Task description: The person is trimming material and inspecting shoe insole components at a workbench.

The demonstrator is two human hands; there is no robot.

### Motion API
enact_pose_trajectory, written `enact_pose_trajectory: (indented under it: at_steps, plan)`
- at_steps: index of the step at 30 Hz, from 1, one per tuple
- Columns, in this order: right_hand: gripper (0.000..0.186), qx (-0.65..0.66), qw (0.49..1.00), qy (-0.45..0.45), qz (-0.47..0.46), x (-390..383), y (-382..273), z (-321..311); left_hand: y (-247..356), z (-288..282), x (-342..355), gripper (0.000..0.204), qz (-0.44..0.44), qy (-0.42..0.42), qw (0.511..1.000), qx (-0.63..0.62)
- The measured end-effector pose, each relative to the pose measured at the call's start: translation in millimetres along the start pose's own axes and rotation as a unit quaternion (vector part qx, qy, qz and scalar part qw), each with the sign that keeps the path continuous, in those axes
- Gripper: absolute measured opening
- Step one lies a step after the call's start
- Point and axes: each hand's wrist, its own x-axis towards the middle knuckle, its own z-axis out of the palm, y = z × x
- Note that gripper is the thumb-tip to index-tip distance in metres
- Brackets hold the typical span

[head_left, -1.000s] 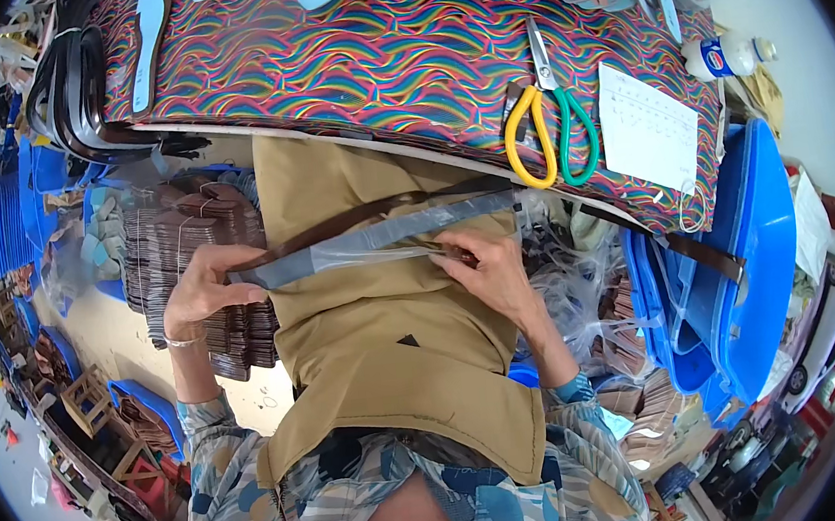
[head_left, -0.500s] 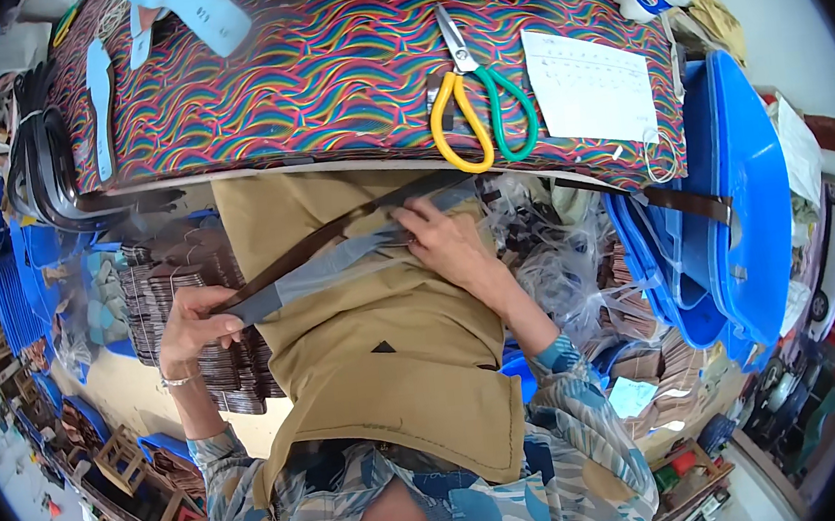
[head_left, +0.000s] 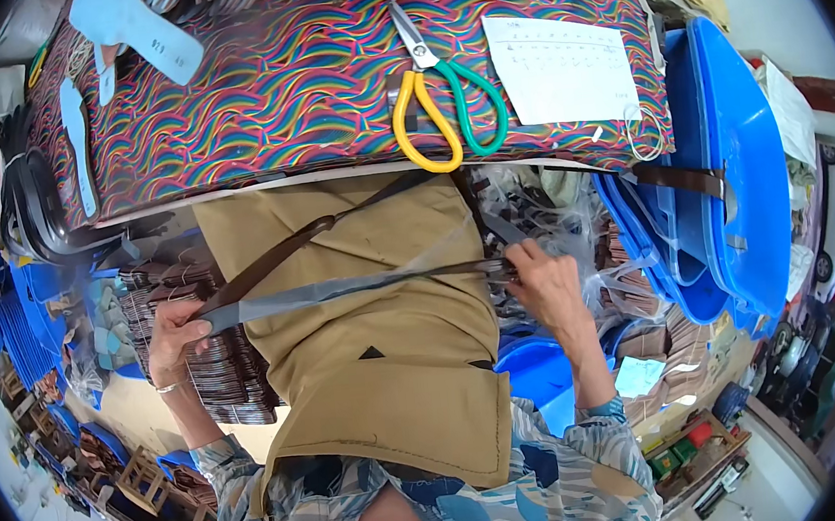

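Across my lap, over a tan apron, runs a long dark brown strip with a grey side. My left hand pinches it at a fold, where the brown part and a grey, partly see-through length meet. That grey length stretches taut to my right hand, whose fingers are closed on its other end beside the apron's right edge. The brown part goes up from the left hand, twists once and reaches the table edge. Whether the see-through part is a separate film, I cannot tell.
On the table with a wavy rainbow cover lie scissors with yellow and green handles, a written sheet and pale blue templates. Blue tubs stand right. Stacked brown pieces sit left, clear plastic right.
My right hand has moved right and a little closer to me, drawing the grey length out straight across my lap. My left hand keeps its pinch. The whole view has shifted slightly.
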Motion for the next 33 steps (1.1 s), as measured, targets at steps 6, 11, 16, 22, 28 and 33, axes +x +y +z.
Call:
enact_pose_trajectory:
  at_steps: [6, 11, 16, 22, 28, 33]
  plan:
    - [0.042, 0.028, 0.997, 0.017, 0.072, -22, 39, 31, -7, -6, 2, 0.028, -0.049, -0.002, 0.998, 0.039]
    - [0.047, -0.016, 0.987, 0.108, 0.115, -35, 58, 52, -9, -4, 12, 0.024, -0.057, -0.028, 0.993, 0.098]
    - [0.055, -0.058, 0.966, 0.209, 0.142, -41, 78, 57, -11, 6, 21, 0.025, -0.066, -0.047, 0.987, 0.140]
    - [0.057, -0.105, 0.962, 0.210, 0.143, -55, 112, 69, -18, 5, 21, 0.024, -0.057, -0.013, 0.990, 0.126]
    - [0.056, -0.078, 0.950, 0.239, 0.186, -63, 116, 77, -31, -16, 32, 0.020, 0.014, 0.066, 0.992, 0.111]
    - [0.052, -0.039, 0.982, 0.128, 0.136, -59, 107, 85, -27, -32, 32, 0.019, 0.065, 0.102, 0.987, 0.103]
